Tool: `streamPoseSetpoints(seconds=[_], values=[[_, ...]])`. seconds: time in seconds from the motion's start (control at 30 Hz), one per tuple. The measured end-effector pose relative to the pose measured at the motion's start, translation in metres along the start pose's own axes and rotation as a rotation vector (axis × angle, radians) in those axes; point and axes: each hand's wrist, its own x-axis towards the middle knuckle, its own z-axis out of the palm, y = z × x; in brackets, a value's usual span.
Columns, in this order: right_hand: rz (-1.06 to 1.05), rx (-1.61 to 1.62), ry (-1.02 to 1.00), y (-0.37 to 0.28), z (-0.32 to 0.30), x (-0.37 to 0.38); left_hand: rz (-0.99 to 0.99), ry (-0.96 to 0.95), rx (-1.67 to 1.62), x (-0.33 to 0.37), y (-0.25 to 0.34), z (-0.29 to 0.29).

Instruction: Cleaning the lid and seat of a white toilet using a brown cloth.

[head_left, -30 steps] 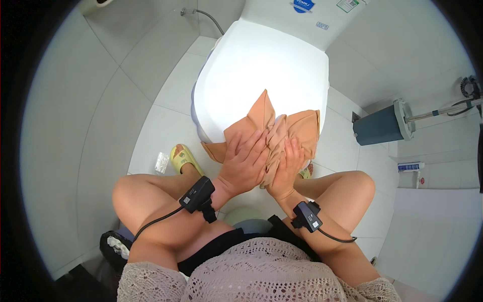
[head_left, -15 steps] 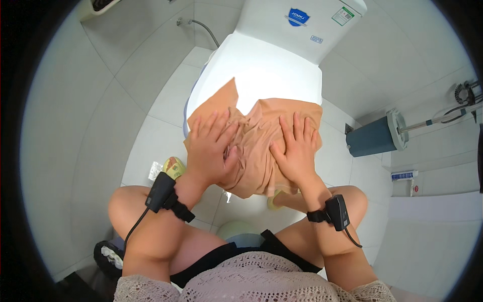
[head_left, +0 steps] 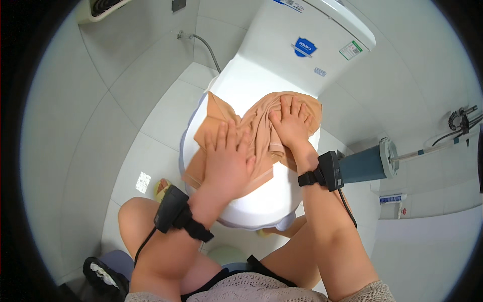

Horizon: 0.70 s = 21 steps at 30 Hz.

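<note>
A tan stretchy garment (head_left: 258, 126), creased and bunched in the middle, lies over the white closed toilet lid (head_left: 269, 201). Its exact kind is hard to make out. My left hand (head_left: 226, 163) rests on its near left part, fingers spread and pointing away from me. Farther off, my right hand (head_left: 293, 123) lies with fingers apart on the upper right part. Both palms press on the fabric and hide some of it. A black device is strapped to each of my wrists.
Behind the lid rises the white toilet tank (head_left: 287, 35). A blue-grey bucket (head_left: 367, 163) with a pole stands at the right. A bin with a black liner (head_left: 100, 272) is at lower left. A hose (head_left: 206, 50) comes from the left wall.
My right hand has moved away from me, pushing fabric toward the tank. My left hand has come slightly nearer. The garment has shifted and twisted, baring the front of the lid.
</note>
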Motion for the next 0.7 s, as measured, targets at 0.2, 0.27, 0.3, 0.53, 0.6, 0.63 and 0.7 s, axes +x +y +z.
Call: streamPoseSetpoints(seconds=[0.2,0.27,0.3,0.53,0.6,0.63,0.7], values=[[-0.022,-0.034,-0.010,-0.009,0.001,0.065,0.031,-0.081,-0.163,0.003,0.011,-0.017],[-0.036,-0.028,-0.018,-0.021,0.004,0.082,0.016,-0.071,-0.171,0.007,0.008,-0.014],[-0.089,-0.055,-0.012,-0.031,0.006,0.090,0.008,-0.060,-0.179,0.011,0.006,-0.014],[-0.552,-0.065,0.072,-0.085,0.017,0.095,0.005,-0.072,-0.137,0.019,-0.007,-0.022],[-0.695,0.002,0.100,-0.095,0.017,0.087,0.027,-0.092,-0.076,0.011,-0.005,-0.028],[-0.822,0.092,0.057,-0.103,0.018,0.079,0.026,-0.094,-0.072,0.006,-0.007,-0.031],[-0.952,0.187,0.020,-0.116,0.019,0.059,0.016,-0.167,-0.046,-0.005,-0.008,-0.039]])
